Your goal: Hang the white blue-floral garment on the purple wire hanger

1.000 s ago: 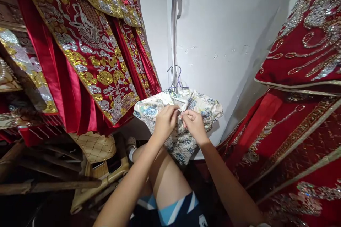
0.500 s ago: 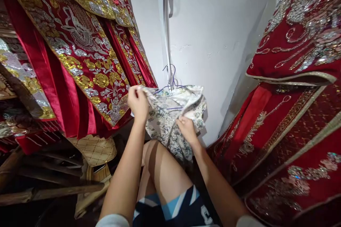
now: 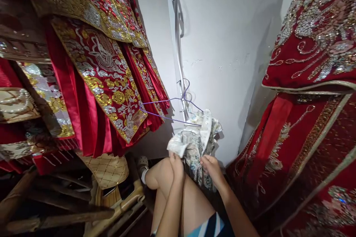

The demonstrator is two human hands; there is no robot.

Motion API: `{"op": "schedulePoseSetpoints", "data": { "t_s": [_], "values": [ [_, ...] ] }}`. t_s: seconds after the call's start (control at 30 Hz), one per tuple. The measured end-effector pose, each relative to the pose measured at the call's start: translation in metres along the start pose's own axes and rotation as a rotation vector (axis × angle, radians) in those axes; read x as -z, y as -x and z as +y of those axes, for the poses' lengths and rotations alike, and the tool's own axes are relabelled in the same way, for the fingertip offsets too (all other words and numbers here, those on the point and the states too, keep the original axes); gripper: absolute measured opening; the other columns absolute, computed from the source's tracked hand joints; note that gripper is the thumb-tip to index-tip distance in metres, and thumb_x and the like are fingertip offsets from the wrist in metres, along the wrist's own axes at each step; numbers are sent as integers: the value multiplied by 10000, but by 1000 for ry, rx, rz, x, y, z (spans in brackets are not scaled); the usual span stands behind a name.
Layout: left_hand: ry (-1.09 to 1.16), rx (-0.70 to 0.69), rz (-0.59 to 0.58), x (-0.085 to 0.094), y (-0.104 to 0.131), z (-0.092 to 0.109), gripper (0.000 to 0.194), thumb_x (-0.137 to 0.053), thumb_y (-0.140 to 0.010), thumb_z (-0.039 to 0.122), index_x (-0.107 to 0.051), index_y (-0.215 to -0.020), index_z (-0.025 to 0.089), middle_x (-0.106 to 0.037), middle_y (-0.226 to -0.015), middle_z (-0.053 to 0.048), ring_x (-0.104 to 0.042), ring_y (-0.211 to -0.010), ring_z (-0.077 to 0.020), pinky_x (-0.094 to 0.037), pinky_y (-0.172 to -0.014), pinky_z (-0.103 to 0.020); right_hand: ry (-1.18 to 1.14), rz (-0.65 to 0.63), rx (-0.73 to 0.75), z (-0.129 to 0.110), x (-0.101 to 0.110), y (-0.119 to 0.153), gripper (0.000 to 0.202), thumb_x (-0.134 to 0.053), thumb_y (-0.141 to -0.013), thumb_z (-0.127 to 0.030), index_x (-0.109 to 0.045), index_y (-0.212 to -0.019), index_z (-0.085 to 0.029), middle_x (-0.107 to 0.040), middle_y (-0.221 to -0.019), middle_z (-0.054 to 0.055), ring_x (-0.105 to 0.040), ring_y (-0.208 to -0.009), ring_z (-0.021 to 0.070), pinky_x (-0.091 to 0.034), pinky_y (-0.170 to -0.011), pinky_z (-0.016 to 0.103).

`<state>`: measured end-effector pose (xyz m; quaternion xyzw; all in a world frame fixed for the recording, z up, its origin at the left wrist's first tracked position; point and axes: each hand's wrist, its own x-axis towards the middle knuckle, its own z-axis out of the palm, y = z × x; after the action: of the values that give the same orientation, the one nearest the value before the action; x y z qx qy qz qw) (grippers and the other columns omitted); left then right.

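Note:
A white garment with a grey-green floral print (image 3: 191,142) hangs from the right arm of a thin purple wire hanger (image 3: 169,118). The hanger's left arm is bare, and its hook is by a pale vertical rail (image 3: 177,40) at the wall. My left hand (image 3: 177,164) is closed on the garment's lower left edge, just above my knee. Lower on the right side, my right hand (image 3: 213,168) pinches the front of the cloth.
Red costumes with gold and silver embroidery (image 3: 111,77) hang at the left. Beaded red garments (image 3: 306,118) hang at the right. A bamboo frame (image 3: 69,214) and a quilted gold piece (image 3: 107,168) are at the lower left.
The garment's left side has come off the hanger's left arm and hangs lower. My left hand has moved down and right with it; my right hand is lower and further right.

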<state>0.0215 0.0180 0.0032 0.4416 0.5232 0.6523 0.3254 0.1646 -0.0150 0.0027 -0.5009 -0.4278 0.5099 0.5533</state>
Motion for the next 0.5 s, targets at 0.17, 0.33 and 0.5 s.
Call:
{"op": "schedulePoseSetpoints", "data": {
  "t_s": [0.17,0.33,0.5],
  "values": [
    [150,-59,-139,-18,27,21,389,-493,-899,575,-555,-834,196,-557,-790,-21,-549,-775,-173,-478,-770,-293,162,8,226,2,20,4,295,-718,-677,-437,-632,-820,-193,-617,-722,20,-558,-663,177,-429,-586,277],
    [98,-248,-537,-26,57,64,298,-474,-997,433,-597,-864,196,-565,-881,-41,-555,-848,-176,-444,-830,-293,217,-97,283,-19,22,11,477,-753,-702,-319,-575,-1132,-217,-681,-1067,69,-638,-922,231,-510,-788,338],
    [-14,-311,-522,-21,51,75,223,-546,-965,425,-624,-974,216,-550,-1164,-95,-521,-1170,-235,-394,-1037,-362,106,-288,98,-38,35,25,273,-635,-866,-434,-668,-960,-180,-697,-866,45,-636,-853,241,-502,-774,339]
  ]
}}
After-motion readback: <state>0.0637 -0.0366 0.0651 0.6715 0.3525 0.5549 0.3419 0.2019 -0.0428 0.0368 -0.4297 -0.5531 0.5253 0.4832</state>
